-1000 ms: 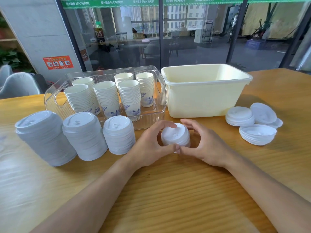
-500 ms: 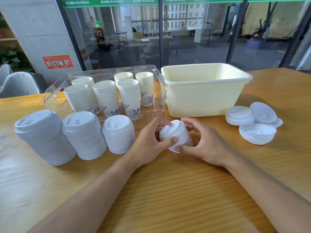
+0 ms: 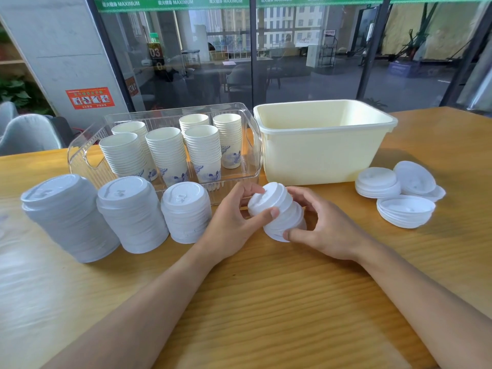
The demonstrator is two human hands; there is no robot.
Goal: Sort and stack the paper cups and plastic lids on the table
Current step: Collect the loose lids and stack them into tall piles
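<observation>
Both hands hold a short stack of white plastic lids (image 3: 277, 209), tilted with its top leaning left, at the table's middle. My left hand (image 3: 234, 222) grips its upper part with thumb and fingers. My right hand (image 3: 324, 227) pinches its lower rim. Three tall lid stacks stand to the left: the largest (image 3: 66, 217), a middle one (image 3: 130, 214) and a shorter one (image 3: 186, 211). Loose lid piles (image 3: 378, 182) and an upturned pile (image 3: 406, 211) lie at the right. Several stacks of paper cups (image 3: 167, 153) fill a clear tray (image 3: 250, 145).
A pale yellow plastic bin (image 3: 319, 155) stands behind my hands, right of the clear tray. The wooden table (image 3: 266, 302) stretches bare toward me. Glass walls and a grey chair (image 3: 24, 134) lie beyond the far edge.
The held lid stack has been lifted slightly and tipped to the left. My left thumb moved higher onto it, and my right fingers dropped to its lower rim.
</observation>
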